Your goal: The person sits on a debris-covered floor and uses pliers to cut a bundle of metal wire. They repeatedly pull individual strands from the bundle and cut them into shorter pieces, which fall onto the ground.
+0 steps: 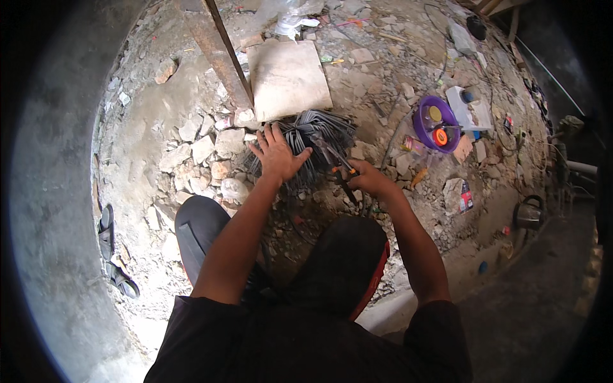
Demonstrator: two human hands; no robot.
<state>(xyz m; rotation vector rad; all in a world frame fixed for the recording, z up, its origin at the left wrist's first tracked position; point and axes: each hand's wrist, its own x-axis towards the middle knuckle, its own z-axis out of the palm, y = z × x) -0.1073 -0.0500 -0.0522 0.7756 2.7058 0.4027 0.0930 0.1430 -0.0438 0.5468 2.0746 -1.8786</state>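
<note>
A bundle of thin grey bent metal rods (314, 121), looped at the top, lies on the rubble in front of my knees. My left hand (278, 158) rests on its left side, fingers spread and palm down. At the bundle's right, my right hand (371, 180) is closed round the handles of pincers (333, 153) with dark grips and orange parts. The tool's head reaches in against the rods, and its jaws are hard to make out there. A pale square board (290, 75) lies flat just beyond the bundle.
An upright rusty metal post (220, 54) stands beside the board. Broken stones (204, 150) lie to the left. At the right are a purple basin (420, 124) with round containers, a white container (469, 108) and a metal pot (529, 214). Sandals (107, 233) lie far left.
</note>
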